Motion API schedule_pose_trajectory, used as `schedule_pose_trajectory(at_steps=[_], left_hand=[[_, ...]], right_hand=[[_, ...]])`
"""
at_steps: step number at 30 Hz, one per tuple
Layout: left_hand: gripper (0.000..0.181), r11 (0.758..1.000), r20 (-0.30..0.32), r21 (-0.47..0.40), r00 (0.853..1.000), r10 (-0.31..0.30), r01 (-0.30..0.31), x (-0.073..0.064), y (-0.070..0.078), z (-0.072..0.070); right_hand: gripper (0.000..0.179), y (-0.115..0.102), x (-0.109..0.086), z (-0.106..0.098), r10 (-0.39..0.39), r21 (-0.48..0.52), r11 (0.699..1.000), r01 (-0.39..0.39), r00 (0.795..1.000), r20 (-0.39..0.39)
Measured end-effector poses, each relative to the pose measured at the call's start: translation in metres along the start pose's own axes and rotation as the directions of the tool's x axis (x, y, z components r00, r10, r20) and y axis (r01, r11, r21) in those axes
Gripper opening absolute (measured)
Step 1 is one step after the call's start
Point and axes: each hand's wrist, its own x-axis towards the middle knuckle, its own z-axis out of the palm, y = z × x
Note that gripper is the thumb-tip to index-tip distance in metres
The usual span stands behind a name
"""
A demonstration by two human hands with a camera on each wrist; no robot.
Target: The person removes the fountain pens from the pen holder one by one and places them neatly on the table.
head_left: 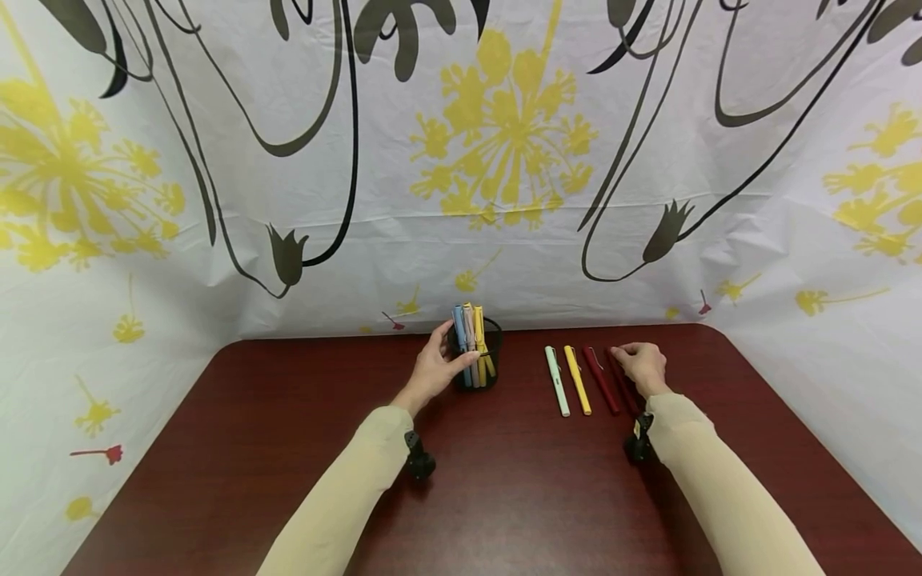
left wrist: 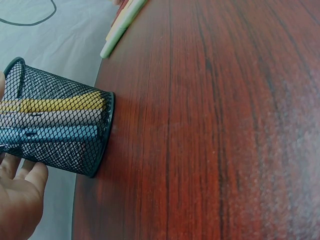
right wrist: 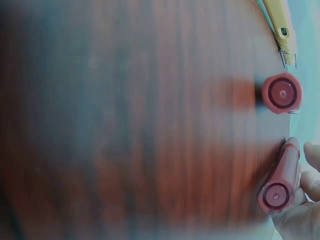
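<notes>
My left hand (head_left: pixel 434 370) grips a black mesh pen cup (head_left: pixel 493 336), its thumb across the near rim and its fingers round the left side. Blue, pale pink and yellow pens (left wrist: pixel 65 103) stand inside the cup, showing through the mesh in the left wrist view. On the right, my right hand (head_left: pixel 643 365) pinches the far end of a dark red pen (right wrist: pixel 283 180). Left of that pen lies another dark red pen (head_left: pixel 601 380), then a yellow pen (head_left: pixel 578 380) and a pale green pen (head_left: pixel 557 381), side by side.
The dark reddish-brown wooden table (head_left: pixel 504 496) carries all of this. A white curtain (head_left: pixel 389 240) printed with flowers hangs right behind its far edge and down both sides. The pen cup stands near that far edge, left of the row of pens.
</notes>
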Motion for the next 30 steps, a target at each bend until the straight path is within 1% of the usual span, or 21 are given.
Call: schedule_pose_trajectory(at_steps=[6, 10, 13, 17, 21, 23, 27, 30], left_hand=[[0.082, 1.000, -0.001, -0.001, 1.000, -0.002, 0.002, -0.001, 0.000, 0.001], [0.082, 1.000, -0.007, 0.008, 1.000, -0.012, 0.012, 0.000, 0.001, 0.001], [0.081, 1.000, -0.011, 0.015, 1.000, -0.007, 0.008, 0.000, 0.001, 0.001], [0.081, 1.000, -0.013, 0.011, 1.000, -0.006, 0.006, 0.001, 0.000, 0.001], [0.082, 1.000, -0.001, -0.007, 1.000, -0.006, 0.006, 0.001, -0.001, 0.001], [0.083, 1.000, 0.011, -0.015, 1.000, -0.011, 0.011, 0.000, 0.002, 0.000], [0.081, 1.000, 0.029, -0.009, 0.999, -0.015, 0.015, -0.010, 0.021, -0.003], [0.081, 1.000, 0.027, -0.010, 1.000, -0.008, 0.008, -0.010, 0.020, -0.003]], right_hand=[[0.035, 0.001, -0.001, -0.001, -0.024, 0.001, 1.000, 0.024, 1.000, 0.002], [0.036, 0.001, -0.001, -0.002, -0.023, 0.007, 1.000, 0.023, 1.000, 0.001], [0.036, 0.000, -0.002, -0.004, -0.022, 0.012, 1.000, 0.022, 1.000, -0.005], [0.037, 0.001, -0.003, -0.006, -0.024, 0.005, 1.000, 0.024, 1.000, -0.011], [0.038, 0.002, -0.004, -0.009, -0.011, 0.005, 1.000, 0.011, 1.000, -0.025], [0.038, 0.003, -0.004, -0.011, -0.008, 0.006, 1.000, 0.008, 0.999, -0.041], [0.038, 0.001, -0.003, -0.015, -0.014, 0.021, 1.000, 0.016, 0.997, -0.076], [0.038, -0.006, -0.004, -0.016, -0.031, 0.045, 0.998, 0.035, 0.995, -0.099]])
